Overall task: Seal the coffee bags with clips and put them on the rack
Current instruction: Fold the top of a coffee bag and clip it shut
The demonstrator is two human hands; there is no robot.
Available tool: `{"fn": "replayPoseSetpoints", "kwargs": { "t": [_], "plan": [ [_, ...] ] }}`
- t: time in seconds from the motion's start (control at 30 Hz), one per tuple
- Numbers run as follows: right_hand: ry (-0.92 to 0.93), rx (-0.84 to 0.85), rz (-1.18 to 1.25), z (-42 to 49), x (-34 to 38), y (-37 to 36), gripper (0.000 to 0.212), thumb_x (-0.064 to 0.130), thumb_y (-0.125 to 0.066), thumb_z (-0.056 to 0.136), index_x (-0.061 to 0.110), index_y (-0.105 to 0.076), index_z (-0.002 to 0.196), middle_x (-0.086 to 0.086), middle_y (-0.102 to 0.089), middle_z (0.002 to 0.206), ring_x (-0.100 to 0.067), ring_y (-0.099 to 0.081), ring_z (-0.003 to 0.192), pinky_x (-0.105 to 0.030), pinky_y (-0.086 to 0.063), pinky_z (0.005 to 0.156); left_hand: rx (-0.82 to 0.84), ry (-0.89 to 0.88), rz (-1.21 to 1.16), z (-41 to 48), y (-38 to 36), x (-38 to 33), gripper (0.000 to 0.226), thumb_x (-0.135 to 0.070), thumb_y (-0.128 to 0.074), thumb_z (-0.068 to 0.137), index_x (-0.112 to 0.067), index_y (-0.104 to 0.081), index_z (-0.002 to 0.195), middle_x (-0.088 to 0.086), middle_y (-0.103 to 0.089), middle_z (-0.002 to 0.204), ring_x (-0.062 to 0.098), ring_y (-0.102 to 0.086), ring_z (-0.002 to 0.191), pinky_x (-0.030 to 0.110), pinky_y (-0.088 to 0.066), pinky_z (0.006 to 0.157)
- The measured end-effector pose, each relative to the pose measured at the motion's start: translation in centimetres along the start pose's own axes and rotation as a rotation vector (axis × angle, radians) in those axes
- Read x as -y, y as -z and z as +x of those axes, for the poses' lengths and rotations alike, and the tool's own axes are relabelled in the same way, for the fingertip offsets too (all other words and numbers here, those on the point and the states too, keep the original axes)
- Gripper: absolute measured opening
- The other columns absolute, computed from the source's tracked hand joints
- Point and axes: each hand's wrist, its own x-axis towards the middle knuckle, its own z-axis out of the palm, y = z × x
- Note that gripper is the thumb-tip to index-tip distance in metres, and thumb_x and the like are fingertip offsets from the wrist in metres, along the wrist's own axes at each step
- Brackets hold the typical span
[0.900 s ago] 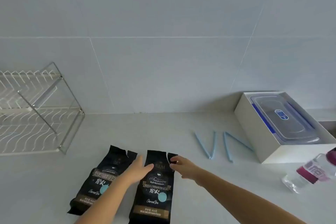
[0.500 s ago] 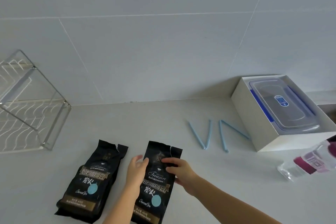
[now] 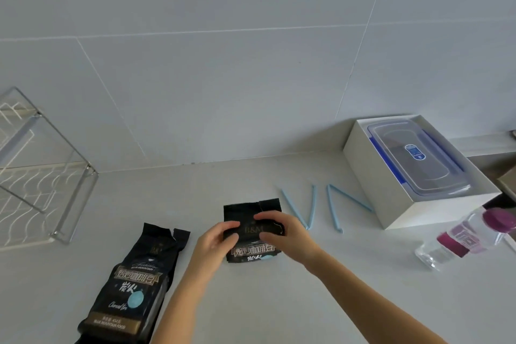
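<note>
Home kitchen counter, by the look of it.
Pale worktop [image 3: 251, 315] running to a wall [image 3: 223, 64] of large grey tiles with thin joints. At the left, a two-tier wire dish rack [image 3: 42, 176]. On the right, a white box [image 3: 391, 204] holding a clear food container [image 3: 418, 159] with blue clasps, and beside it a clear bottle [image 3: 469, 237] with a purple cap, on its side. Near the middle, two black coffee bags [image 3: 134, 282], one lying flat, one held in bare hands, and two blue clips [image 3: 307, 204] open on the worktop. Ordinary household goods throughout.
</note>
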Motion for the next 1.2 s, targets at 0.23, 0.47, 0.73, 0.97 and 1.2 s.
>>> {"fn": "replayPoseSetpoints", "kwargs": {
  "t": [0.23,0.47,0.73,0.97,1.2],
  "plan": [
    [0.101,-0.029,-0.106,-0.2,-0.3,0.0,0.037,0.008,-0.066,0.08,0.03,-0.064,0.11,0.013,-0.065,0.095,0.004,-0.062,0.079,-0.011,-0.05,0.066,-0.042,-0.147,0.11,-0.2,0.1,0.3,0.037,-0.001,-0.062,0.082,-0.032,-0.066,0.102,-0.006,-0.07,0.106,0.005,-0.068,0.089,0.013,-0.053,0.068],
    [0.104,-0.159,-0.619,0.5,-2.8,0.0,0.027,0.015,-0.069,0.082,0.028,-0.07,0.106,0.0,-0.035,0.144,-0.02,-0.026,0.132,-0.036,-0.034,0.108,-0.187,-0.189,0.563,0.7,-0.7,3.8,0.029,-0.011,-0.077,0.072,-0.021,-0.072,0.099,0.008,-0.052,0.124,0.023,-0.042,0.125,0.033,-0.034,0.099],
    [0.04,-0.097,-0.373,0.6,-2.8,0.0,0.021,0.017,-0.068,0.083,0.008,-0.07,0.102,0.006,-0.06,0.117,-0.012,-0.056,0.1,-0.022,-0.05,0.084,-0.141,-0.132,0.216,0.7,-0.6,4.1,0.02,-0.012,-0.065,0.085,-0.019,-0.062,0.103,-0.001,-0.061,0.11,0.015,-0.057,0.107,0.006,-0.045,0.069],
    [0.04,-0.188,-0.318,-0.2,-4.2,-0.1,0.008,0.018,-0.07,0.08,0.012,-0.067,0.083,0.003,-0.064,0.094,-0.02,-0.06,0.091,-0.037,-0.054,0.081,-0.134,0.002,0.034,0.1,-1.6,6.2,0.021,-0.013,-0.067,0.083,-0.023,-0.061,0.1,-0.001,-0.059,0.114,0.016,-0.056,0.108,0.027,-0.048,0.089],
    [-0.038,-0.126,-0.322,-0.1,-4.7,0.8,0.021,0.017,-0.075,0.074,0.026,-0.056,0.077,0.0,-0.065,0.088,-0.018,-0.063,0.085,-0.03,-0.056,0.076,-0.097,0.035,0.044,0.2,-2.2,7.2,0.03,0.001,-0.066,0.081,-0.004,-0.063,0.11,0.009,-0.067,0.109,0.019,-0.058,0.105,0.017,-0.048,0.076]
  ]
}}
